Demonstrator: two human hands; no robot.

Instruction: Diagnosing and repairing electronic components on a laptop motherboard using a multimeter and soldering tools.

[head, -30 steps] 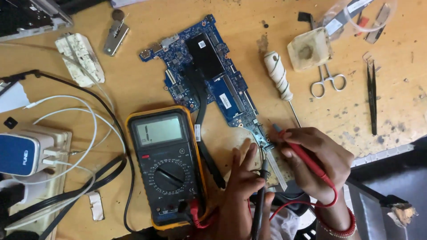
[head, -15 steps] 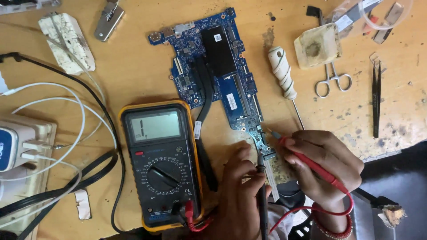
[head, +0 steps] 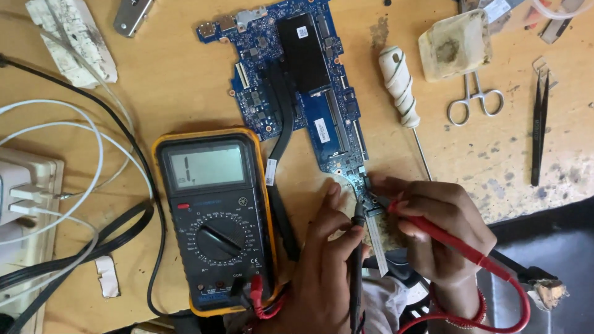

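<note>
Blue, yellow and red over a tan wooden workbench [head: 185, 93].

The flat blue circuit board [head: 297, 68] carried a black square patch; the dark grey multimeter with its yellow rubber casing [head: 213, 219] showed a pale green screen, the plastic probe [head: 458, 244] was red, and the white screwdriver handle [head: 397, 83] wore green stripes.

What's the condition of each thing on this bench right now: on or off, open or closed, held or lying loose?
Multimeter: switched on, display lit, leads plugged in.
Circuit board: bare, flat on the table, being probed at its lower end.
Black probe: held in left hand, tip on the board.
Red probe: held in right hand, tip on the board.
Screwdriver: lying loose.
Scissors: closed, lying loose.
Tweezers: lying loose.
</note>
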